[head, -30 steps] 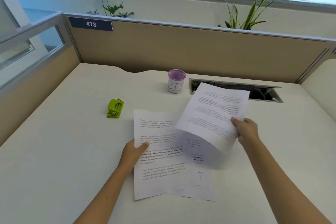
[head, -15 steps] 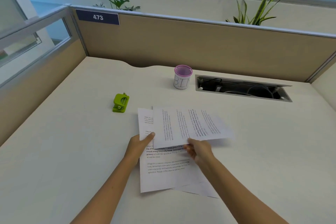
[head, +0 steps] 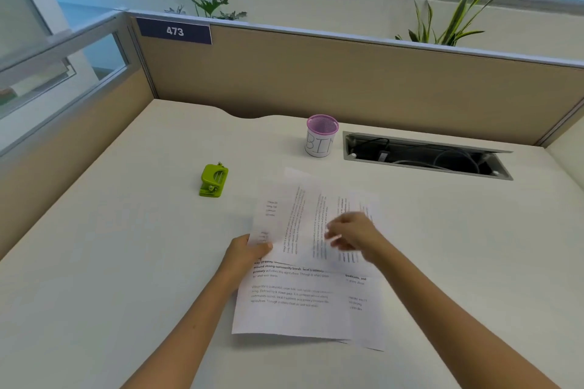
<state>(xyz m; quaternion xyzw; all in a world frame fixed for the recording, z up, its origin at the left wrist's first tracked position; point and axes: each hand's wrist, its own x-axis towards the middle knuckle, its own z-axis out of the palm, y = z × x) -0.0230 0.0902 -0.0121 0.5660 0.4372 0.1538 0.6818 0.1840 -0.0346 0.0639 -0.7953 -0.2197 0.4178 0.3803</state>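
A stack of printed paper sheets point(head: 294, 309) lies on the cream desk point(head: 126, 262) in front of me. One printed sheet point(head: 297, 218) lies across the top of the stack, turned sideways and blurred. My left hand point(head: 248, 251) rests at the stack's left edge, thumb pressing on the paper. Blurred by motion, my right hand point(head: 350, 235) hovers over the middle of the sideways sheet, fingers loosely bent; I see no grip on the sheet.
A green hole punch point(head: 214, 180) sits left of the papers. A pink-rimmed cup marked "BIN" point(head: 320, 139) stands behind them, beside an open cable tray point(head: 423, 156) in the desk. Tan partition walls point(head: 347, 79) enclose the desk at the back and left.
My right hand brought the lifted sheet down from the right, turned it sideways over the stack and moved from its near edge to above its middle. My left hand stayed at the stack's edge.
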